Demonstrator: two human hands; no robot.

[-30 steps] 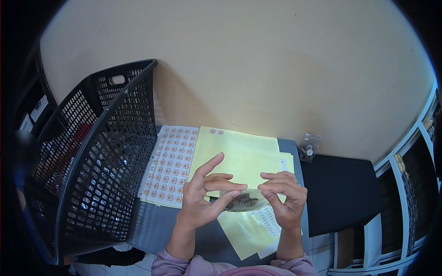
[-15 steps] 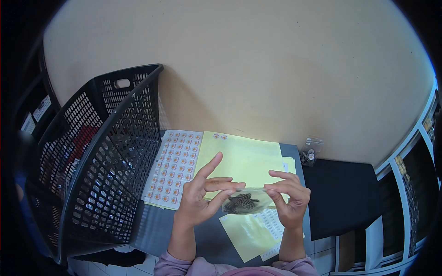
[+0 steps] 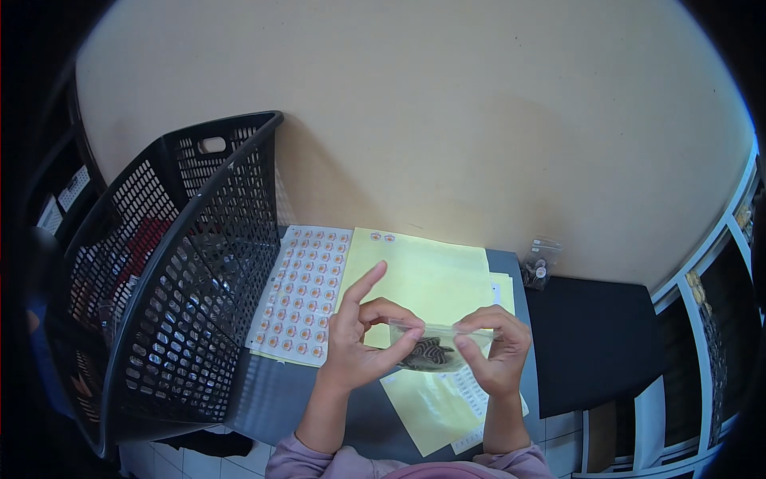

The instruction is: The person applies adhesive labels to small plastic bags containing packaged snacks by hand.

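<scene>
A small clear plastic bag [image 3: 431,353] with a dark, light-striped item inside hangs between my two hands above the grey table. My left hand [image 3: 359,335] pinches the bag's upper left edge between thumb and bent fingers, its index finger raised. At the upper right part of the bag, my right hand [image 3: 496,345] pinches with thumb and fingers. Behind the hands lies a yellow sheet [image 3: 423,267] with two round stickers at its top. A white sheet of round stickers [image 3: 299,295] is left of it. Below the bag are another yellow sheet [image 3: 419,411] and a small label sheet [image 3: 472,391].
A large black mesh basket [image 3: 203,199] with bagged items inside stands at the left. Near the wall at the right stands a filled plastic bag [image 3: 539,263], beside a black surface [image 3: 590,343]. Shelving [image 3: 678,295] is at the far right.
Both hands have shifted slightly on the bag. My right fingers have drawn closer together and lie further over its right part. The bag's striped item has moved a little to the right.
</scene>
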